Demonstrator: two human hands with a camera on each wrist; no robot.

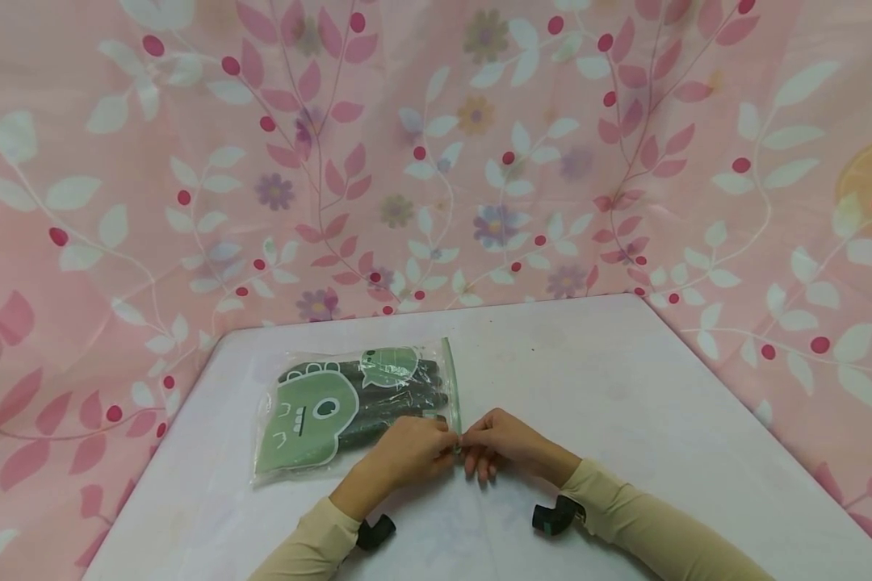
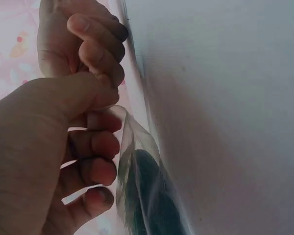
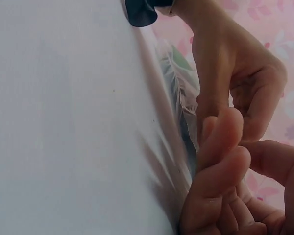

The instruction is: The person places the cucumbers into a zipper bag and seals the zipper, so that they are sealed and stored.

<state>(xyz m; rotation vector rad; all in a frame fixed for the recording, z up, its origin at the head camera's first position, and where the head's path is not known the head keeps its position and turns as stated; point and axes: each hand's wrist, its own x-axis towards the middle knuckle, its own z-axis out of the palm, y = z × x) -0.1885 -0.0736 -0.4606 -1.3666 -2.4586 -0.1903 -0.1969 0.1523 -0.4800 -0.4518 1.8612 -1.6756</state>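
Observation:
A clear zip bag (image 1: 301,420) printed with green cartoon monsters lies flat, left of the table's middle. Several dark, stick-like things (image 1: 366,411) show through its plastic. Its green-tinted zip edge (image 1: 450,379) faces right. At the near end of that edge, my left hand (image 1: 414,445) pinches the bag's corner between thumb and forefinger. From the other side my right hand (image 1: 505,445) pinches the same corner, fingertips meeting those of the left. In the left wrist view the bag's plastic (image 2: 142,147) rises in a fold to the left fingertips.
The bag lies on a white-covered table (image 1: 589,379). A pink floral curtain (image 1: 436,161) hangs behind it and along both sides. Black wrist-worn devices (image 1: 552,516) sit under the beige sleeves (image 1: 647,516).

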